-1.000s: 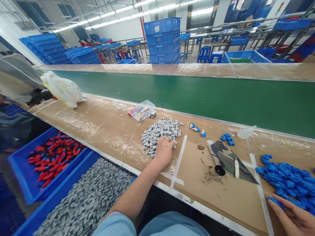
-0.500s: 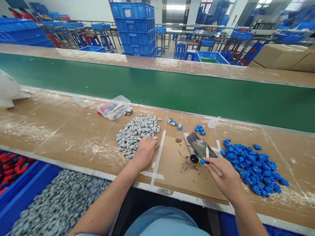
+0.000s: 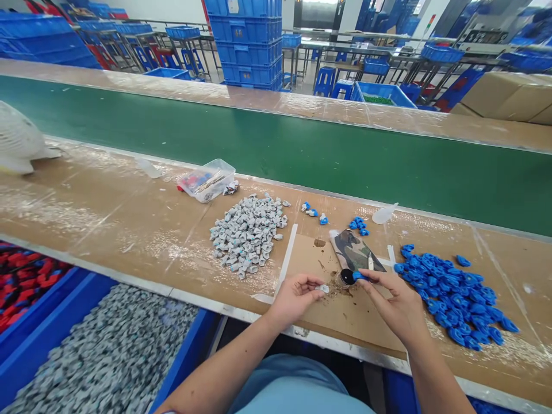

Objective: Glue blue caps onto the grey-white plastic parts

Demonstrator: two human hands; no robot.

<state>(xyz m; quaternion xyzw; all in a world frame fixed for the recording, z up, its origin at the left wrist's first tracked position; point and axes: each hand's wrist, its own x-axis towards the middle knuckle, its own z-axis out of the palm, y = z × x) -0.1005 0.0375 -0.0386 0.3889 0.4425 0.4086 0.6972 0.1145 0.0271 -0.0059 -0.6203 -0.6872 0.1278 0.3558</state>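
Note:
My left hand [image 3: 297,296] pinches a small grey plastic piece [image 3: 323,288] between thumb and fingertips, just left of a small jar of dark liquid [image 3: 346,277]. In my right hand [image 3: 394,302] is a small blue piece [image 3: 358,276], its tip at the mouth of the jar. A short white stick [image 3: 370,263] shows just above my right fingers; whether they touch it I cannot tell. Behind the jar lies a camouflage cloth [image 3: 351,248]. A pile of grey pieces [image 3: 250,230] is at the left, and a pile of blue pieces [image 3: 452,293] at the right.
A clear plastic box [image 3: 209,179] and a white bottle [image 3: 385,213] stand toward the back. Several blue pieces [image 3: 359,225] sit near the cloth. Beyond the bench runs a green conveyor belt [image 3: 280,144]. A blue crate [image 3: 190,345] of grey pieces is below the left edge.
My left hand has moved right, from the grey pile to beside the jar, with a grey piece in its fingers. My right hand has brought the blue piece to the jar's mouth.

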